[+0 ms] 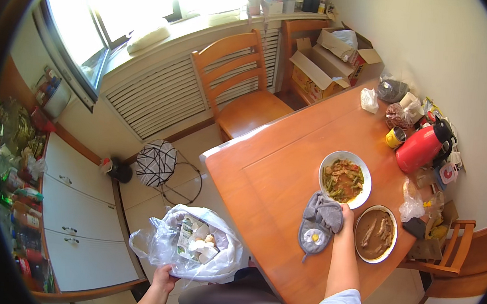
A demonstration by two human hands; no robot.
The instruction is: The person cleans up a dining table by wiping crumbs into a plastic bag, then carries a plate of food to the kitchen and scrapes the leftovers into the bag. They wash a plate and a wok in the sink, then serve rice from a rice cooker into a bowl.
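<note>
My left hand [165, 278] grips the rim of a white plastic bag [229, 253] beside the table; crumpled waste and a printed carton show inside it. On the wooden table [265, 196], my right hand [345, 215] is at a grey cloth [318, 226] with a flower patch, its fingers closed at the cloth's upper right edge, close to the near rim of a white bowl. That bowl [366, 185] holds a cooked dish of green beans and meat. Right of my wrist stands a second bowl [393, 245] with brown sauce and pieces in it.
A red thermos jug [419, 148], a yellow cup [395, 137] and several plastic bags crowd the table's wall side. Beyond the table stand a wooden chair [255, 110] and open cardboard boxes [318, 72]. A round patterned stool [156, 163] and white cabinets [83, 229] are at the left.
</note>
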